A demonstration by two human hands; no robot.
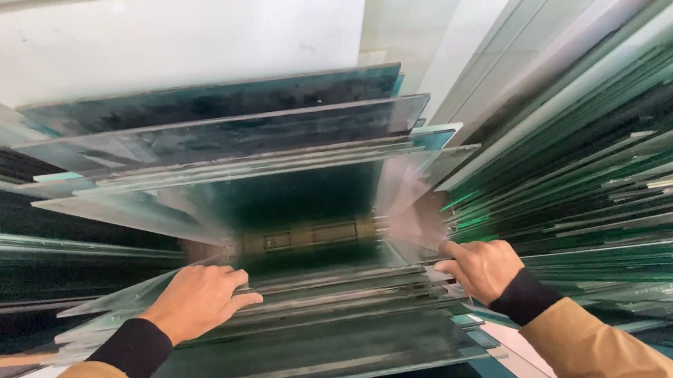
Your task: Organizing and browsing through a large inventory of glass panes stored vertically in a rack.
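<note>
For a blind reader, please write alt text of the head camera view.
Two hands grip the top edges of upright glass sheets: left hand and right hand pull the near sheets away from the far sheets, opening a gap. More stacked glass stands at the right.

Bright daylight falls from twelve o'clock; glass sheets (pixel 226 137) show pale glare, and edges at three o'clock stretch and blur.
</note>
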